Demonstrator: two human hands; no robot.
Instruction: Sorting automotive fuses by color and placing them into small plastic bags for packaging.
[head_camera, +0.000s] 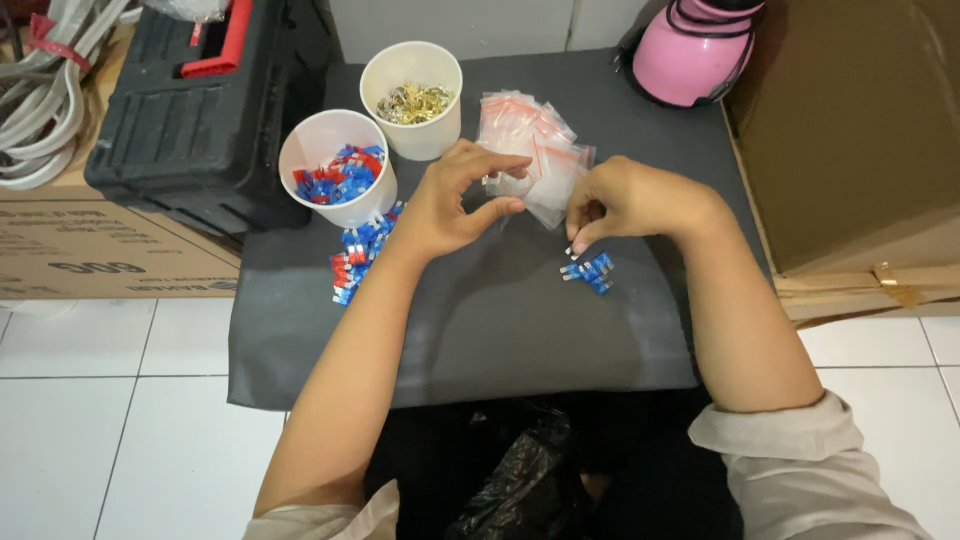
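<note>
Black toolbox (195, 110), cut off at top | paper cups: blue-red fuses (338, 165), gold clips (412, 100) | loose fuse heap (357, 255) partly behind forearm | left hand (452, 205) pinching clear zip bag (545, 185) from stack | right hand (625, 200) fingertips closed on something tiny, unclear | small fuse cluster (590, 270) below it, on dark grey surface (500, 330).

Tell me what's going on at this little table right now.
A person sits at a dark mat handling small clear zip bags. The left hand pinches one bag from the pile, while the right hand holds a tiny piece just above a small cluster of blue parts. More blue and red parts lie loose beside a white cup of the same; a second cup holds gold pieces.
</note>
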